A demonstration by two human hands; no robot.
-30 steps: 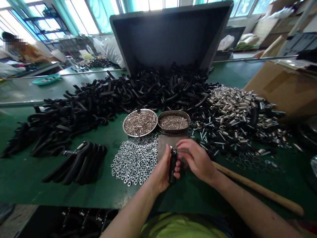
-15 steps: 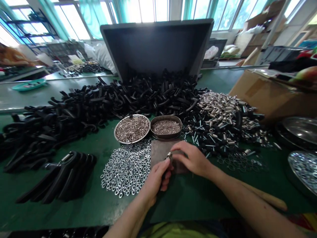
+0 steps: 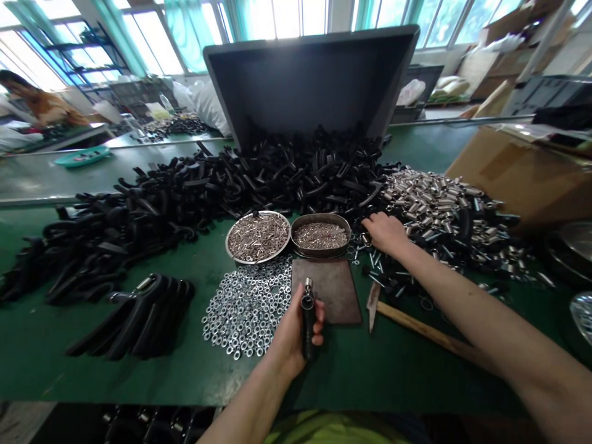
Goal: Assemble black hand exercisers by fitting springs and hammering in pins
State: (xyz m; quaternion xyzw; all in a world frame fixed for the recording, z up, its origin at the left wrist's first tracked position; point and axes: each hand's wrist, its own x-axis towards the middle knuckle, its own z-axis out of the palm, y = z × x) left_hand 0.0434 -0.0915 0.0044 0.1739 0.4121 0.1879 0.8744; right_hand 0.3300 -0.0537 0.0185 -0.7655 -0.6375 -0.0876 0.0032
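My left hand is closed around a black curved handle, held upright above the front of a dark metal plate. A shiny metal sleeve shows at the handle's top end. My right hand reaches to the near left edge of a heap of silver metal sleeves. Its fingers are bent down and pinched among small parts there; a shiny bit shows beneath them, but what they hold is hidden. Black-headed screws lie just below that hand.
A round dish of small pins and an oval tin of tiny metal parts stand behind loose nuts. A hammer lies right of the plate. Stacked black handles lie left; a grey bin spills more behind.
My right hand has left the handle's top and moved right and away to the small parts. My left hand keeps the handle, now more upright. The view has shifted slightly left.
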